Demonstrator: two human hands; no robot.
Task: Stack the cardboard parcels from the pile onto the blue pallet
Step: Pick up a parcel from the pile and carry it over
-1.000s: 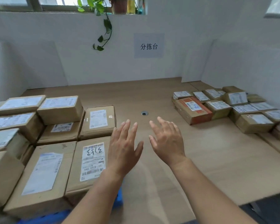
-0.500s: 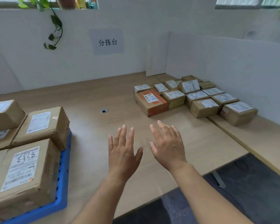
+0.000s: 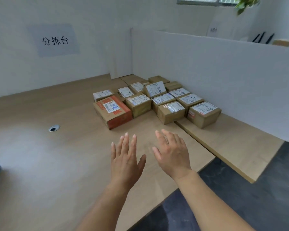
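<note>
Above the table [image 3: 40, 172], left hand [image 3: 125, 162] and right hand [image 3: 172, 155], fingers spread, short of the parcels [image 3: 157, 102].

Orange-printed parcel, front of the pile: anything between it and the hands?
Nothing visible. Only wooden tabletop lies between the left hand, the right hand and the orange-printed parcel; both hands are empty.

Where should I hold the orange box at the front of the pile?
Probably take the orange box from the near side: left hand on its free left wall, right hand on the orange end facing you. Other parcels crowd its right and back.
</note>
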